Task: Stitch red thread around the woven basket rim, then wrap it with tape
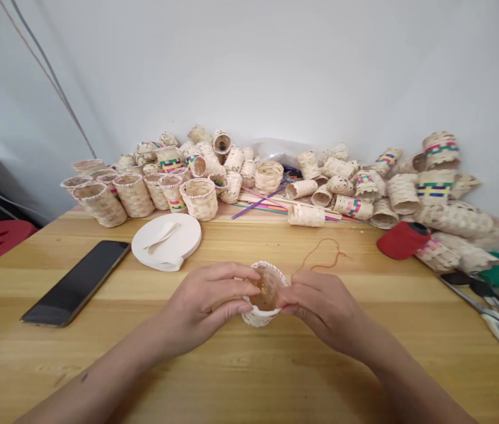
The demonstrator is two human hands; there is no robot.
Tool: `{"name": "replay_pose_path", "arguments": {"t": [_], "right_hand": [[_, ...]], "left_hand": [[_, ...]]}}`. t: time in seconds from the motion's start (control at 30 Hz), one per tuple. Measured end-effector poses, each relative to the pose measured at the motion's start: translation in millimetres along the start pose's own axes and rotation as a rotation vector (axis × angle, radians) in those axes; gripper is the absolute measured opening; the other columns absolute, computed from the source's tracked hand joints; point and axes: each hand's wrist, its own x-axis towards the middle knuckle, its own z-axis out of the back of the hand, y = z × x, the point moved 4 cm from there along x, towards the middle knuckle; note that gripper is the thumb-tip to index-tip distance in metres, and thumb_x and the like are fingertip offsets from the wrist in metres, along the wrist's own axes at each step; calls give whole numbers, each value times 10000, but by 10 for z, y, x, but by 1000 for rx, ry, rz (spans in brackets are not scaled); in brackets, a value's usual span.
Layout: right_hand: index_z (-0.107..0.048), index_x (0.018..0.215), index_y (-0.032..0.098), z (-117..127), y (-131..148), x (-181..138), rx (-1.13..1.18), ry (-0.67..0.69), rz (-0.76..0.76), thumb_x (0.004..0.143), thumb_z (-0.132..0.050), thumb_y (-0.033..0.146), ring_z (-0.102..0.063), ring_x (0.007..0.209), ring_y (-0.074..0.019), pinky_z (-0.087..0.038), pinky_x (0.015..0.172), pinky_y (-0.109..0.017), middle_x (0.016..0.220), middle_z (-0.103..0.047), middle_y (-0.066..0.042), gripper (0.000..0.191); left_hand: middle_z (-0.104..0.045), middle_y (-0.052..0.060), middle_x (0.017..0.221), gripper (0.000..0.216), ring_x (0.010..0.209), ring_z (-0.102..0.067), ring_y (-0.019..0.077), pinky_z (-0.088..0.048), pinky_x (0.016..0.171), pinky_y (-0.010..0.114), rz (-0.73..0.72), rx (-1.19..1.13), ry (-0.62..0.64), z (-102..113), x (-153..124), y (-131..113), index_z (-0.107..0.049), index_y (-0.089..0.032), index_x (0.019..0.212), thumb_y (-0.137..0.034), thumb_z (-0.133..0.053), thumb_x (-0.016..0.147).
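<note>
A small woven bamboo basket (260,318) stands between my hands near the table's middle, its mouth tilted toward me. Red-and-white stitching runs along the far part of its rim; the near part shows a plain pale band. My left hand (211,300) grips the rim on the left, fingers over the edge and thumb outside. On the right side, my right hand (320,303) pinches the rim with thumb and fingers; whether a needle is in that pinch is hidden. An orange-red thread (326,267) trails on the table just beyond the right hand.
A black phone (76,282) and a roll of pale strip (143,227) lie at left. Rim-stitched baskets (134,197) and unfinished woven tubes (341,168) pile along the wall. Coloured strips (267,203) lie between. At right are a red thread spool (402,240) and scissors (496,312).
</note>
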Motion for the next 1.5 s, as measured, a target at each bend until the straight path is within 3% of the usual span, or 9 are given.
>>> {"name": "replay_pose_path", "arguments": {"t": [0.33, 0.5, 0.67, 0.87, 1.07, 1.2, 1.3, 1.5], "right_hand": [[-628, 825, 171, -26, 60, -6, -57, 45, 29, 971, -386, 204, -385, 571, -125, -230, 524, -256, 638, -479, 3, 285], [-626, 845, 170, -58, 47, -17, 19, 92, 1, 964, -388, 196, -453, 636, -131, -280, 557, -250, 712, -545, -12, 268], [-623, 828, 169, -48, 54, -32, 17, 33, 15, 965, -391, 207, -422, 604, -120, -259, 539, -241, 676, -515, -1, 272], [-603, 858, 171, -60, 60, -23, 46, 45, 18, 963, -392, 171, -451, 630, -121, -287, 565, -231, 700, -547, -6, 236], [-574, 834, 160, -67, 57, -5, 32, -4, 11, 959, -427, 181, -487, 642, -115, -307, 579, -223, 707, -578, -4, 194], [-570, 851, 172, -67, 30, -24, 25, -13, -18, 964, -433, 210, -523, 660, -114, -326, 596, -223, 739, -615, 1, 181], [-577, 853, 177, -66, 3, -41, 8, -17, -41, 969, -428, 227, -539, 665, -120, -331, 597, -231, 748, -633, -2, 195], [-582, 847, 176, -74, -19, -40, -2, -22, -58, 979, -404, 251, -546, 660, -127, -338, 591, -237, 742, -636, -9, 233]], "left_hand": [[-652, 37, 954, 181, 873, -621, 132, -477, 794, 220, 109, -56, 249, -34, 29, -96, -653, -191, 913, -162, -475, 917], [-656, 7, 886, 164, 825, -612, 112, -459, 770, 196, 137, -114, 279, -25, 61, -129, -639, -196, 854, -184, -488, 917], [-645, 1, 936, 170, 885, -588, 106, -418, 812, 187, 181, -106, 320, -31, 51, -153, -615, -193, 892, -180, -451, 932], [-647, -6, 894, 150, 812, -586, 109, -425, 749, 204, 257, -35, 267, -55, 19, -158, -618, -186, 877, -122, -482, 874], [-666, 22, 893, 183, 831, -612, 124, -456, 741, 211, 71, 30, 245, -72, 41, -157, -647, -174, 878, -143, -469, 905], [-681, 67, 1000, 172, 953, -621, 150, -490, 820, 239, -3, 65, 27, -1, 17, -110, -626, -158, 1020, -143, -505, 897], [-693, 76, 969, 143, 938, -637, 138, -510, 820, 221, -72, 92, -111, 43, -11, -117, -647, -149, 980, -127, -557, 870], [-711, 64, 891, 101, 806, -666, 138, -535, 729, 237, -167, 203, -108, -45, -22, -139, -685, -175, 882, -164, -587, 861]]}}
